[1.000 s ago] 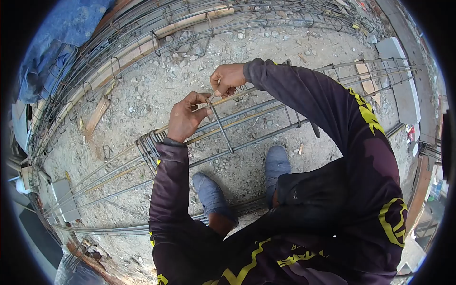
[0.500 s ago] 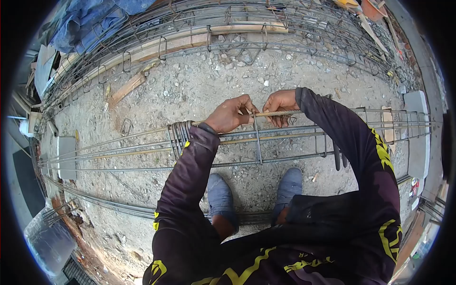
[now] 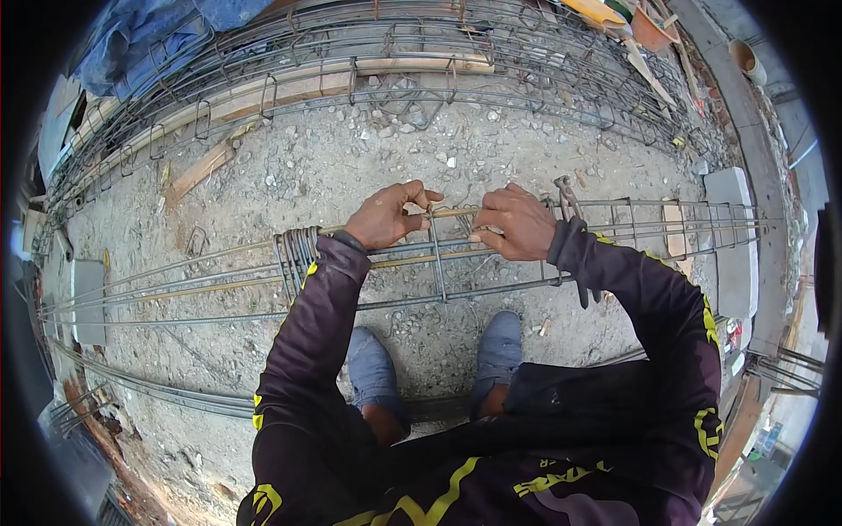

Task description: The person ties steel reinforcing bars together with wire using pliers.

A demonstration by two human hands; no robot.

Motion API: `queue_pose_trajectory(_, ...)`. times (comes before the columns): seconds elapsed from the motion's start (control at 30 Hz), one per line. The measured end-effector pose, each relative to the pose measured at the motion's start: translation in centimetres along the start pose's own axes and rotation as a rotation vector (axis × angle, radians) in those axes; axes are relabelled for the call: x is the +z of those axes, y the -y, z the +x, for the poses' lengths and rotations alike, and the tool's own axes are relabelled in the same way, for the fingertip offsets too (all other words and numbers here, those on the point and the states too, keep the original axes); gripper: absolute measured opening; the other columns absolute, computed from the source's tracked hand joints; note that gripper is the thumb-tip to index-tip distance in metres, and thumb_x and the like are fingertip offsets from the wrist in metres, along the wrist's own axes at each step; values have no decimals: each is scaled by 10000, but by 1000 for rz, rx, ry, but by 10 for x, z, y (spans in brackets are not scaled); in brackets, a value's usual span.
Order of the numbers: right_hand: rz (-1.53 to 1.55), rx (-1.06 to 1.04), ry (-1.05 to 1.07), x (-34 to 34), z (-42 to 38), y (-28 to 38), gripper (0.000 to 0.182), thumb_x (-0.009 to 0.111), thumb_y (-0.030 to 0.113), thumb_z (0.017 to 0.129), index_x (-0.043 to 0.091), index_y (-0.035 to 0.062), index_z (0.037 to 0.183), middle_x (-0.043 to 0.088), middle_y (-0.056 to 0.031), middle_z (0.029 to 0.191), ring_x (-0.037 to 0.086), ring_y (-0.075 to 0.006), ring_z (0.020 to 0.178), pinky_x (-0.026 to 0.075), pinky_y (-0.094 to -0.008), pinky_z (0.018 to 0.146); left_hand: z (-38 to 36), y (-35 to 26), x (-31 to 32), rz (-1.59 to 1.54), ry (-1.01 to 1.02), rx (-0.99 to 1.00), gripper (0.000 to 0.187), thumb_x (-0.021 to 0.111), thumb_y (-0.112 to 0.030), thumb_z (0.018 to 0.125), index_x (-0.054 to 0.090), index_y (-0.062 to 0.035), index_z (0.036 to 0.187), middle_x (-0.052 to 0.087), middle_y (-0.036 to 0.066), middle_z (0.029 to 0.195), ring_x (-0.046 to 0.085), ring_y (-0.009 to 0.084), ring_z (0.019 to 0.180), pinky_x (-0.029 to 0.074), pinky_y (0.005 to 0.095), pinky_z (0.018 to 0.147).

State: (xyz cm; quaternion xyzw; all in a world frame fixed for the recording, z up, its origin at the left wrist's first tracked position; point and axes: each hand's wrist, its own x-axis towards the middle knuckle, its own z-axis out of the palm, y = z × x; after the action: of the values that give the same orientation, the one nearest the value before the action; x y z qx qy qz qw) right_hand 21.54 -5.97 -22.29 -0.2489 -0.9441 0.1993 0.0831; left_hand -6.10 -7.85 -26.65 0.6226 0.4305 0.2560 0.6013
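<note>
My left hand (image 3: 390,215) is at the corner where a square stirrup (image 3: 438,263) meets the top bar of a long rebar cage (image 3: 395,304). Its thumb and fingers are curled in a pinch around that joint; whatever thin thing they hold is too small to make out. Just to the right, my right hand (image 3: 516,221) is closed with knuckles up over the top bar, its contents hidden. Beside the right wrist, a pair of pincers (image 3: 566,195) hangs on the bars, partly behind the sleeve. Several bunched stirrups (image 3: 296,254) sit on the bars left of my left hand.
Concrete blocks (image 3: 730,241) (image 3: 88,298) stand under both ends of the cage. More rebar cages (image 3: 351,74) lie across the far side, with timber (image 3: 206,171) and a blue tarp (image 3: 145,44). Loose bars (image 3: 158,379) run near my shoes (image 3: 373,364) on gravelly ground.
My right hand has turned from reaching behind the top bar to closing over it, knuckles up. My left hand stays at the stirrup corner. The whole view has shifted, moving things leftward.
</note>
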Motion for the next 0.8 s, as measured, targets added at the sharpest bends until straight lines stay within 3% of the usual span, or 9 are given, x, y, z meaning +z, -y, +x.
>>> queue_pose_trajectory(0.17, -187, 21, 3, 6, -9, 8, 212, 585, 135, 858, 688, 139, 1043, 659, -89, 802, 625, -257, 748, 372, -382, 792, 5, 7, 0, -83, 14, 8, 230, 684, 37, 834, 469, -37, 873, 703, 118, 1152, 625, 176, 944, 513, 352, 852)
queue_pose_trajectory(0.27, -45, 108, 146, 6, -6, 17, 237, 557, 141, 873, 679, 136, 1076, 641, -109, 710, 616, -278, 668, 362, -392, 787, 6, 1, -4, 76, 30, 43, 239, 701, 20, 833, 474, -42, 875, 707, 115, 1143, 622, 180, 938, 501, 364, 863)
queue_pose_trajectory(0.4, -68, 189, 274, 0, 5, 31, 302, 481, 317, 971, 689, 135, 1092, 634, -128, 678, 602, -299, 613, 361, -431, 739, 3, -7, -5, 242, 4, 60, 264, 750, -21, 805, 492, -45, 856, 715, 114, 1112, 616, 193, 910, 488, 352, 841)
queue_pose_trajectory(0.43, -69, 235, 364, 2, 8, 34, 398, 407, 413, 1015, 661, 145, 1161, 659, -126, 856, 641, -296, 752, 411, -440, 781, 2, -4, -3, 187, -21, 45, 261, 754, -16, 793, 502, -43, 851, 722, 101, 1089, 603, 197, 875, 480, 339, 808)
queue_pose_trajectory(0.47, -23, 222, 280, 23, 4, 26, 403, 423, 420, 1008, 655, 136, 1175, 671, -141, 940, 667, -327, 838, 466, -486, 796, 4, 2, -3, 138, -13, 78, 257, 752, -18, 794, 505, -43, 857, 724, 90, 1064, 602, 192, 874, 473, 329, 799)
queue_pose_trajectory(0.53, 20, 284, 276, 17, 10, 33, 475, 439, 398, 999, 689, 20, 858, 655, -197, 753, 653, -398, 705, 516, -505, 668, 5, 0, -4, 178, -8, 107, 291, 761, 23, 766, 495, -63, 846, 717, 96, 1051, 636, 169, 946, 479, 326, 811)
queue_pose_trajectory(0.57, 13, 207, 137, 29, 9, 27, 511, 456, 367, 983, 653, -4, 691, 616, -214, 642, 632, -421, 636, 514, -494, 617, 6, 3, -3, 149, -7, 94, 309, 761, 48, 750, 493, -73, 844, 717, 96, 1047, 642, 169, 954, 480, 324, 802)
queue_pose_trajectory(0.67, -30, 209, 13, 37, 10, 28, 338, 584, 250, 873, 655, -5, 663, 623, -213, 634, 650, -409, 642, 519, -488, 615, 8, 16, -7, 163, -10, 178, 338, 765, 51, 719, 485, -67, 867, 716, 119, 1025, 633, 180, 900, 474, 317, 759)
queue_pose_trajectory(0.8, -112, 191, -73, 41, 12, 25, 160, 658, 145, 735, 673, -3, 675, 653, -200, 662, 670, -392, 668, 532, -479, 622, 4, -1, -3, 94, -12, 47, 320, 750, 47, 719, 473, -41, 852, 709, 161, 987, 663, 217, 891, 509, 357, 789)
